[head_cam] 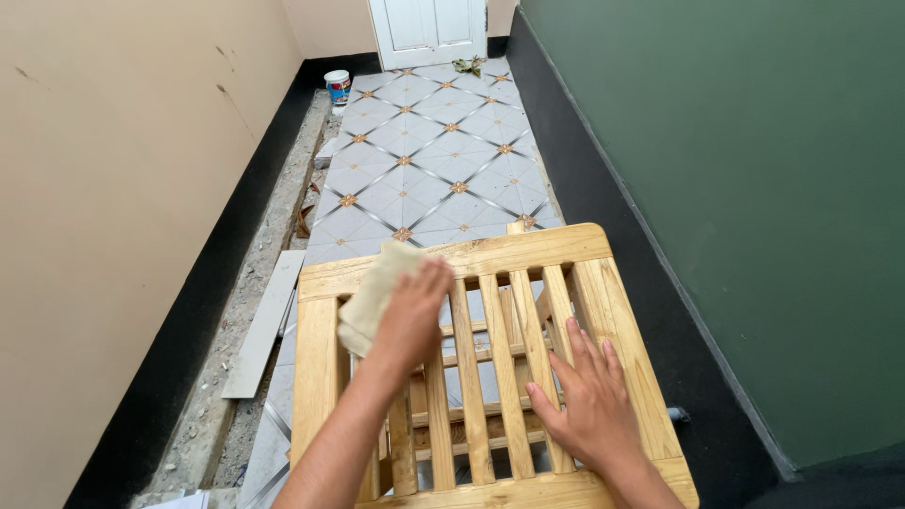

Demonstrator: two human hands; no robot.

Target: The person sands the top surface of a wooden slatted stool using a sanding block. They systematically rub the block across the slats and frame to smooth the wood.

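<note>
A slatted wooden frame (490,377) of pale, varnished timber fills the lower middle of the view, and its near rail is cut off by the bottom edge. The right hand (589,401) lies flat on the slats toward the frame's right side, fingers spread and straight, gripping nothing; its wrist runs out of view below. The left hand (412,316) presses down on a folded beige cloth (372,297) near the frame's upper left corner, fingers curled over the fabric so that much of the cloth is hidden beneath the palm. Through the gaps between slats more wooden bars and bits of floor show, though what the frame stands on cannot be made out. Left of the frame a loose grey tile strip (264,325) lies on a rough, gravelly margin along the beige wall. Beyond the frame the tiled floor (424,160), patterned in diamonds, stretches away between that wall and a green one. Farther off a small paint bucket (337,87) stands at the floor's left edge, and a white door (429,28), cropped at the top, closes the far end.
</note>
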